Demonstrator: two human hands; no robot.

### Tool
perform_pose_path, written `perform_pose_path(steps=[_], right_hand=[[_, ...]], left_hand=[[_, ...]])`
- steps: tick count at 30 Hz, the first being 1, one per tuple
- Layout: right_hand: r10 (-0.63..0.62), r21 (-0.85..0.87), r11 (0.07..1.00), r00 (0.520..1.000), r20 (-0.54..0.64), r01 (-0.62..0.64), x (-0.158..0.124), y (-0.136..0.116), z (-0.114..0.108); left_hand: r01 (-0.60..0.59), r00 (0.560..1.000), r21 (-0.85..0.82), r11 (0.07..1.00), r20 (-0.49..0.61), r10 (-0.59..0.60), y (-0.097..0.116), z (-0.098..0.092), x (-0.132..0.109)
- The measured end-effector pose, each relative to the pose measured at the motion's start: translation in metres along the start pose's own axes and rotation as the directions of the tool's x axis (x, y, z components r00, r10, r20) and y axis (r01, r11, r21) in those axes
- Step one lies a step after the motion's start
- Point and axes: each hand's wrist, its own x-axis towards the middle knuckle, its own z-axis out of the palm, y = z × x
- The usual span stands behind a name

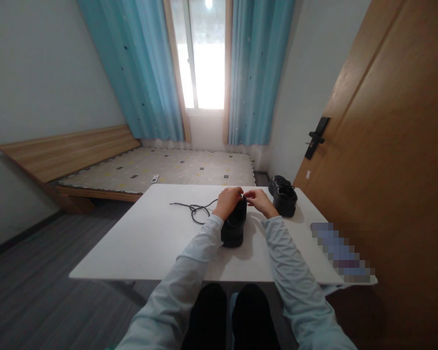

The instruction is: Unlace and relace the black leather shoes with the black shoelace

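A black shoe [234,232] stands on the white table with its heel toward me. My left hand [228,201] lies over the shoe's front part from the left, its fingers bent and closed on it. From the right, my right hand [259,201] meets it at the same spot, fingertips pinched together; what they pinch is too small to make out. A loose black shoelace [196,209] lies in loops left of the shoe and runs toward my left hand, which hides its end there. Another black shoe [284,197], with laces, stands farther right.
The white table [131,248] reaches to my knees. A blurred-out bluish item [339,253] lies along its right edge. Behind the table is a low bed [190,165] with a wooden headboard. A wooden door [387,146] stands close on the right.
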Motion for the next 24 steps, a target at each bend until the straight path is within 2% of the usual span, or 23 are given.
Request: perform_pose_path(steps=[3,6,13,19,21,24], right_hand=[[-0.075,-0.252,0.966,0.995,-0.059,0.058,0.001,0.001,0.002],[-0.097,-0.327,0.943,0.991,-0.095,0.061,0.001,0.000,0.002],[-0.039,-0.278,0.960,0.997,-0.064,0.020,0.002,0.005,0.001],[0.037,-0.177,0.983,0.998,-0.046,-0.045,0.002,0.006,-0.001],[0.068,-0.137,0.988,0.997,-0.039,-0.073,0.002,0.006,-0.001],[0.110,-0.078,0.991,0.993,-0.031,-0.112,0.001,0.006,-0.002]], left_hand=[[0.009,1.000,-0.029,1.000,-0.012,-0.009,0.003,-0.002,-0.002],[0.015,1.000,-0.054,0.998,-0.009,-0.015,0.004,-0.002,-0.003],[0.019,0.999,-0.287,0.958,-0.042,-0.033,-0.007,-0.001,0.001],[0.167,0.975,-0.383,0.908,-0.075,-0.211,-0.033,-0.016,-0.003],[0.241,0.962,-0.347,0.907,-0.041,-0.271,-0.045,-0.016,-0.007],[0.311,0.950,-0.304,0.900,0.085,-0.300,-0.062,-0.012,-0.014]])
